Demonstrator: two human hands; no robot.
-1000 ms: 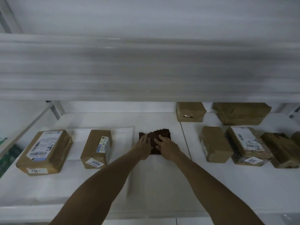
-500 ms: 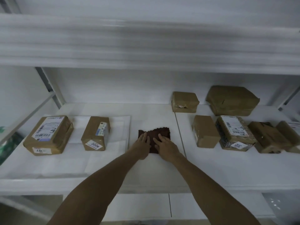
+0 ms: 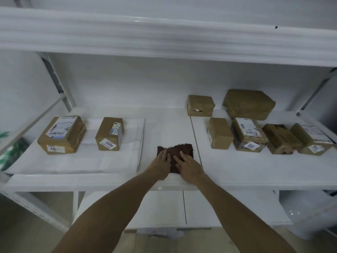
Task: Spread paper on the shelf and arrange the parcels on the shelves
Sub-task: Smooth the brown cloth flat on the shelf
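A dark brown cloth [image 3: 179, 149] with a zigzag edge lies flat on the white shelf [image 3: 169, 125], near its front edge. My left hand [image 3: 161, 164] and my right hand [image 3: 188, 166] both press flat on the cloth, fingers spread, side by side. White paper [image 3: 116, 157] covers the left part of the shelf. On it stand two brown parcels: a large one [image 3: 62, 134] labelled 07 and a smaller one [image 3: 110, 133] labelled 3006. Several brown parcels [image 3: 219, 132] stand on the right half of the shelf.
Another shelf board [image 3: 164, 37] hangs close above. A lower white shelf [image 3: 164, 209] shows below the front edge. A metal upright [image 3: 60, 83] stands at the back left. Something green [image 3: 7, 152] sits beyond the left end.
The view has pulled back and tilted down, so more of the lower shelf and the floor shows. Both hands stay pressed on the brown cloth at the same spot.
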